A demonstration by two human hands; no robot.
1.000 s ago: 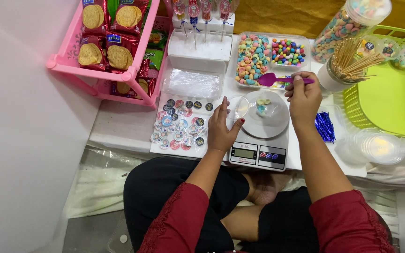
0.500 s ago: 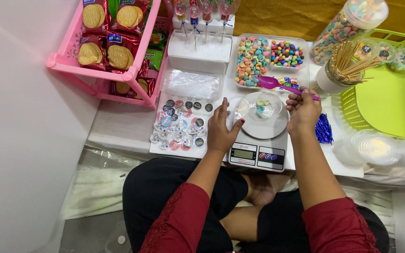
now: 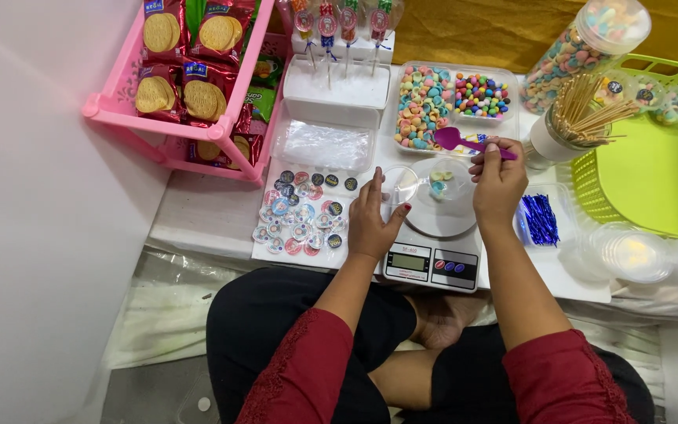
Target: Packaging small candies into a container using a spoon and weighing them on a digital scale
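Sitting cross-legged on the floor, the person works at a low white table [image 3: 198, 220] with a kitchen scale [image 3: 431, 263] at its near edge. A small clear cup [image 3: 441, 180] with its lid hinged open to the left stands on the round weighing plate, and only a few pastel candies lie in it, so the filling looks barely begun; the lid is not yet closed.

The left hand [image 3: 376, 220] lies flat and open on the table, fingers stretched, its fingertips touching the lid or just beside it; it grips nothing. The right hand [image 3: 498, 184] is closed around the handle of a purple spoon [image 3: 464, 143], whose bowl sits over the near rim of the candy tray [image 3: 453, 98], just beyond the cup. Whether the spoon carries candy I cannot tell.

Left of the scale lies a spread of small round stickers [image 3: 301, 216]; right of it, a bunch of blue twist ties [image 3: 541, 220] and a stack of empty clear cups [image 3: 629, 253], unfilled. A green basket [image 3: 653, 173] at the far right holds a few closed cups at its far end, which may be finished ones.

Farther off stand a holder of wooden sticks [image 3: 578, 126], a tall jar of candies [image 3: 586, 47], a white block with lollipops [image 3: 339, 23] and a pink rack of packaged biscuits [image 3: 186, 71]. A pale plain wall runs along the left, and mustard-yellow cloth hangs behind the table.
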